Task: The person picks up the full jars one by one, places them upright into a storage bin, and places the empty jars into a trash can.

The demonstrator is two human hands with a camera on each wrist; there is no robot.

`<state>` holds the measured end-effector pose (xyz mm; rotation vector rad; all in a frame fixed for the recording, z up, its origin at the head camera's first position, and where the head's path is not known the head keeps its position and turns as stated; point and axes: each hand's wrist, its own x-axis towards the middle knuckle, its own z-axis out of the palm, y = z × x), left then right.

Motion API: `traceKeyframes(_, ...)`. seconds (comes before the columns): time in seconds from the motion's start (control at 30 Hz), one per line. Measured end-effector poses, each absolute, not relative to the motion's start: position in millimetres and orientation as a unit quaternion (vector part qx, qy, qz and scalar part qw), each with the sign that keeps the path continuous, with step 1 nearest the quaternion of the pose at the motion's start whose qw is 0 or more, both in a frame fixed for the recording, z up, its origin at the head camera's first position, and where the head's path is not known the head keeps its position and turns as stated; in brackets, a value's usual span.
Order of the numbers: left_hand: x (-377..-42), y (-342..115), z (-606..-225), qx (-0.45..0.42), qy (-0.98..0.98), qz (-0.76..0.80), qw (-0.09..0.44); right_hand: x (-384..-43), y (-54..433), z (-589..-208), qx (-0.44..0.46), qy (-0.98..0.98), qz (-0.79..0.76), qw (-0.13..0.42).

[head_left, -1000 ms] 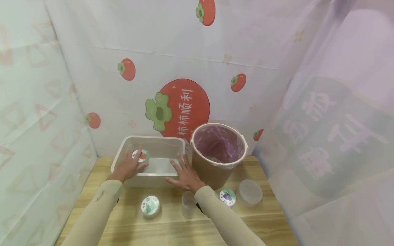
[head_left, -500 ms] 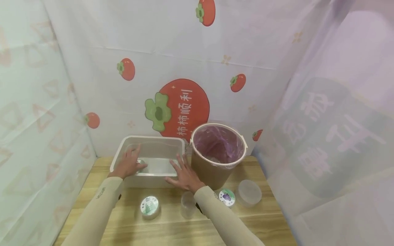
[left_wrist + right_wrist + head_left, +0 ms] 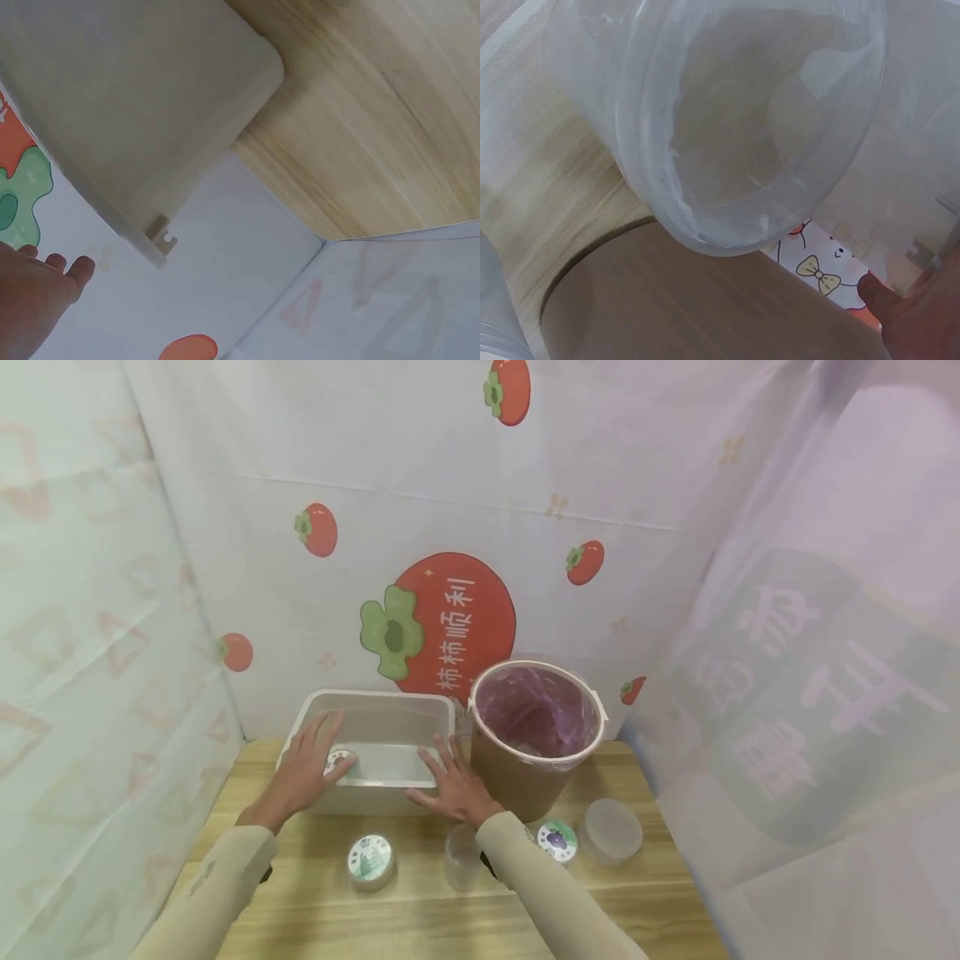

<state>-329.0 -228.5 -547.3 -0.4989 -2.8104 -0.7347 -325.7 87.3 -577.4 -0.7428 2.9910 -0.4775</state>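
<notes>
My left hand (image 3: 300,772) is over the left end of a translucent plastic bin (image 3: 375,802), fingers stretched out. Beneath its thumb, inside the bin, lies a small round tub with a printed lid (image 3: 337,761), partly hidden by the hand. My right hand (image 3: 456,789) is spread at the bin's right front rim, beside the brown bucket (image 3: 513,777); whether it touches the rim I cannot tell. A clear plastic cup (image 3: 461,857) stands below the right wrist and fills much of the right wrist view. In the left wrist view, the left fingers (image 3: 77,276) are beyond the bin's rim.
The bucket has a purple liner bag (image 3: 536,714). On the wooden table (image 3: 405,927) are a tub with a green-printed lid (image 3: 370,862), one with a purple-fruit lid (image 3: 557,842) and a frosted round container (image 3: 611,831). Printed cloth walls (image 3: 375,510) enclose the table.
The tub under my left hand has gone from near rim height down into the bin. The left hand has let it go and drawn back slightly. My right hand has barely moved.
</notes>
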Motion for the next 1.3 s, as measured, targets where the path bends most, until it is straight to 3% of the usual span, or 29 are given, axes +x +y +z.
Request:
traceKeyframes(0.63, -232, -207, -609, -0.183, -0.935, -0.247, 0.176, -326, 87, -578, -0.240, 0.957, -0.163, 0.004)
traceKeyframes(0.8, -213, -200, -629, -0.178, -0.930, -0.272, 0.170, -324, 86, -578, -0.238, 0.958, -0.161, 0.007)
traceKeyframes(1.3, -204, -183, -690, -0.212, -0.935, -0.210, 0.191, -324, 87, -576, -0.238, 0.958, -0.161, 0.006)
